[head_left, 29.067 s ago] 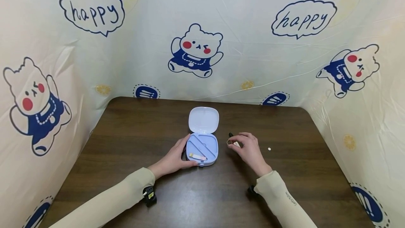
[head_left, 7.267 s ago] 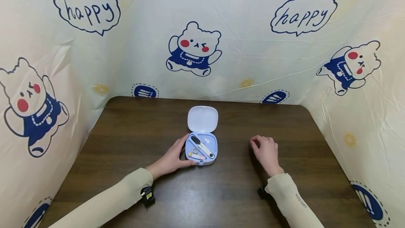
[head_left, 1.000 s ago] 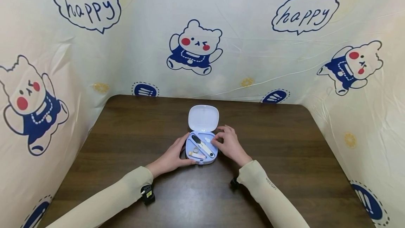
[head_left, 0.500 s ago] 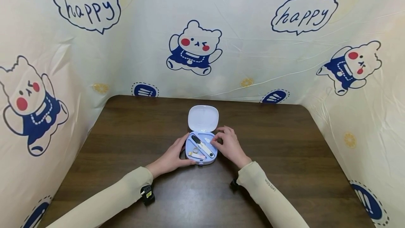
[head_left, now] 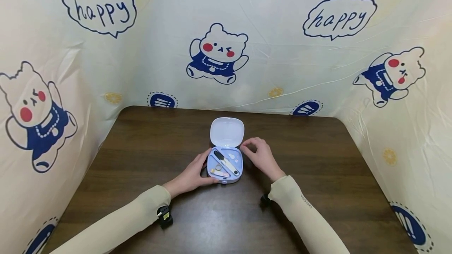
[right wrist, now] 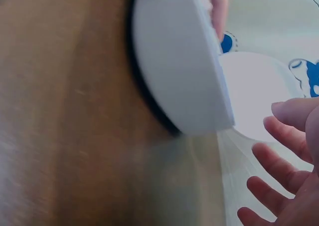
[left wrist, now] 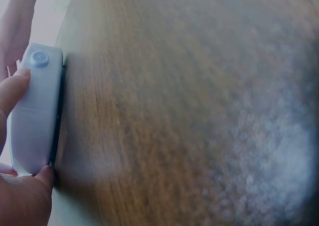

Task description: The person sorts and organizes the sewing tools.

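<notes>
My left hand (head_left: 188,177) grips the left side of a light blue box (head_left: 232,181), with the thumb at its front near the round catch (left wrist: 40,59). Its translucent lid (head_left: 227,131) stands open at the back. Diagonally inside lies a slim white tool with a dark tip (head_left: 226,163), perhaps thread snips. The front-left compartment has a ring (head_left: 218,167) and a small yellow-and-pink strip (head_left: 219,174). Small whitish round pieces (head_left: 231,156) lie in the back-right compartment, among them a pinkish one (head_left: 236,160). Beside the back-right corner, my right hand (head_left: 261,158) holds nothing, its fingers spread and relaxed.
The box stands on a dark brown wooden table (head_left: 169,140). A pale printed cloth (head_left: 282,42) hangs along the back and both sides of the table.
Over 29 seconds the tool, ring and round pieces came into the box. In the last half second my right hand withdrew rightward from the compartment, exposing the pinkish piece. The left hand stays put.
</notes>
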{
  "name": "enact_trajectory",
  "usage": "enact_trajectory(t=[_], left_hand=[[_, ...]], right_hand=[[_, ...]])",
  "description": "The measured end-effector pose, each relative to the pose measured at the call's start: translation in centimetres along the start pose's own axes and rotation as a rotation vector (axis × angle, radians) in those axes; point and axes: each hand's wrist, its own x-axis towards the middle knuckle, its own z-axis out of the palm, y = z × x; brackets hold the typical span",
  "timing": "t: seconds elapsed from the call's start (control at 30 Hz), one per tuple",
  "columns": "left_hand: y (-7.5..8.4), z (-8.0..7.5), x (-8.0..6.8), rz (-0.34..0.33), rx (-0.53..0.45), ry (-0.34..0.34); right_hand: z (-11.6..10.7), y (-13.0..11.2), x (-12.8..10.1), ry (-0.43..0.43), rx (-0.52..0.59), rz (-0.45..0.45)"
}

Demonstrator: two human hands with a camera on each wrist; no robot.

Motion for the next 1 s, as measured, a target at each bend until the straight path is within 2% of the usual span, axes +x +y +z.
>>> enact_trajectory(t=[0.23, 0.5, 0.63, 0.8, 1.0], left_hand=[[-0.1, 0.0, 0.0, -0.005, 0.017, -0.004], [-0.1, 0.0, -0.1, -0.009, 0.003, 0.001], [-0.2, 0.1, -0.1, -0.011, 0.005, 0.001], [-0.2, 0.1, 0.0, -0.008, -0.005, 0.009], [-0.1, 0.1, 0.0, 0.004, -0.013, 0.010]], right_hand=[[-1.4, 0.2, 1.8, 0.083, 0.116, 0.035], [-2.1, -0.2, 3.9, 0.091, 0.160, 0.054], [-2.4, -0.4, 4.8, 0.067, 0.198, 0.081], [-2.4, -0.7, 5.8, -0.006, 0.257, 0.084], [-1.8, -1.0, 6.4, -0.060, 0.270, 0.110]])
